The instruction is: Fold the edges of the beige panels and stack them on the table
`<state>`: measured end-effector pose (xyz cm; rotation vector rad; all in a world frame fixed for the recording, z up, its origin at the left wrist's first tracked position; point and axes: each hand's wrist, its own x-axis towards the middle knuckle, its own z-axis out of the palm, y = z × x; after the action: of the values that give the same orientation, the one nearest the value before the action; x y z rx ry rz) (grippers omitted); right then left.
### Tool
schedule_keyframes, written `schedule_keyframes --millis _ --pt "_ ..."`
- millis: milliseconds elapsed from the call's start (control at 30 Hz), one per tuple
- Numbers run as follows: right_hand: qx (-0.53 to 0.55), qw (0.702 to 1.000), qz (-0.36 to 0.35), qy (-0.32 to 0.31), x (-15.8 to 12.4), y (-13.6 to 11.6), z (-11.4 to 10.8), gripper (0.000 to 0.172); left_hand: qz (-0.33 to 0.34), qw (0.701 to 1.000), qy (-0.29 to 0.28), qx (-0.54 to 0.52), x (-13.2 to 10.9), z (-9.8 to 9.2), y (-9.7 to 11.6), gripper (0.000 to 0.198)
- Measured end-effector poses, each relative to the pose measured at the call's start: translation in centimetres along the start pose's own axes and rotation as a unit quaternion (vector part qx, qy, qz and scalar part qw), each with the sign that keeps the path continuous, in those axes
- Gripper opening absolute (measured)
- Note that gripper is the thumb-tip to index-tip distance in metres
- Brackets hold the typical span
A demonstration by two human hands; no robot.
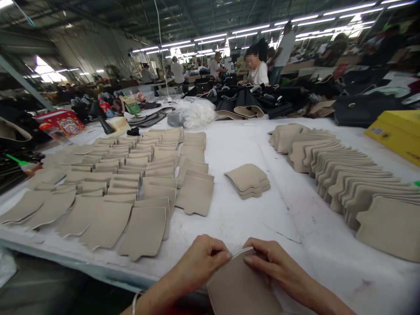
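Note:
Close to me at the table's front edge, a beige leather-like panel (241,286) is held between both hands. My left hand (210,253) pinches its upper edge from the left, thumb on the near face. On the right of the same edge, my right hand (267,258) grips with its thumb in front and fingers behind. The panel's lower end runs out of the picture. Beyond the hands lies a small stack of similar panels (247,179), apart from both hands.
Overlapping rows of beige panels (144,232) cover the table's left side. A long fanned row (348,170) stands along the right. Farther back are a clear plastic bag (193,111), dark bags (243,98), a yellow box (398,133) and a seated person (259,72).

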<state>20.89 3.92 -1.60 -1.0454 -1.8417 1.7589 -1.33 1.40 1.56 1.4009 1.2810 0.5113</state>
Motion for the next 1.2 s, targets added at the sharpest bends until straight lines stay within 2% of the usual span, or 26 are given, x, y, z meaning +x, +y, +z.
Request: schedule_keyframes --millis 167,267,333,400,500,600,700,933,1100,1200 --pt "-0.026 1.0 0.007 -0.011 -0.3 0.2 0.4 0.034 -0.043 0.991 -0.068 -0.105 0.0 0.0 -0.2 0.019" --pt "-0.074 0.997 0.017 -0.009 -0.8 0.0 0.7 0.029 -0.078 0.979 -0.095 -0.161 0.1 -0.1 -0.6 0.023" --pt "-0.123 0.992 0.015 0.007 -1.1 -0.2 0.8 0.022 -0.09 0.975 -0.098 -0.177 0.2 0.1 -0.8 0.022" --pt "-0.178 0.983 -0.026 0.028 -1.6 -0.7 1.0 0.017 -0.094 0.974 -0.094 -0.186 0.2 0.3 -1.0 0.02" --pt "-0.241 0.966 -0.099 0.01 -2.0 -2.0 1.4 0.031 -0.099 0.97 -0.087 -0.203 0.2 0.6 -0.9 0.019" --pt "-0.282 0.954 -0.098 -0.031 -2.0 -3.0 1.8 0.033 -0.103 0.966 -0.089 -0.218 0.3 0.8 -0.7 0.026" --pt "-0.334 0.937 -0.087 -0.044 -1.8 -3.2 2.1 0.028 -0.105 0.966 -0.09 -0.22 0.4 0.9 -0.7 0.029" --pt "-0.48 0.864 -0.135 -0.063 -1.5 -2.5 2.3 0.016 -0.081 0.979 -0.094 -0.161 0.1 1.6 -1.0 0.018" --pt "-0.522 0.839 -0.129 -0.082 -1.2 -2.7 2.6 0.013 -0.02 0.995 -0.084 -0.046 0.3 2.0 -0.6 0.011" --pt "-0.526 0.832 -0.142 -0.103 -1.5 -3.7 2.5 0.013 0.013 0.997 -0.055 0.043 0.8 1.4 -0.1 0.011"
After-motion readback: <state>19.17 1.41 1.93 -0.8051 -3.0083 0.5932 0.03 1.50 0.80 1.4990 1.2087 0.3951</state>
